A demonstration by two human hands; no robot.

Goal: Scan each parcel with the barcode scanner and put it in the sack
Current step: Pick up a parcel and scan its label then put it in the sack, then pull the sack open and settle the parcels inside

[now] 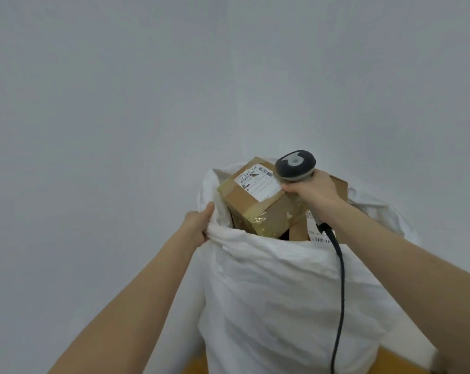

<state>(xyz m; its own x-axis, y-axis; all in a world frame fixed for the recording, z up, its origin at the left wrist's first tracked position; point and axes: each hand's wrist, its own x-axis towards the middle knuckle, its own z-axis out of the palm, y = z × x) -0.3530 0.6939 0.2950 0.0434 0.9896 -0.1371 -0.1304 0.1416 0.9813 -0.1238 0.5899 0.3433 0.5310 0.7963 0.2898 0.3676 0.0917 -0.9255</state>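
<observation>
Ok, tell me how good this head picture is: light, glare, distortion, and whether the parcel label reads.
Head view: light soft and even, shadows faint; glare only on the clear tape at the near corner of the cardboard parcel; wide-angle stretch swells the forearms toward the bottom edge; print on the shipping label too soft to read; white sack nearly washed out.

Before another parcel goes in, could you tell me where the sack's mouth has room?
Only a narrow gap between the tilted box, the labelled parcel and the sack's near rim; parcels and the right hand fill the rest.

A parcel-sorting spot: labelled cartons [258, 203] in a white sack [282, 292], corded scanner [296, 165]
</observation>
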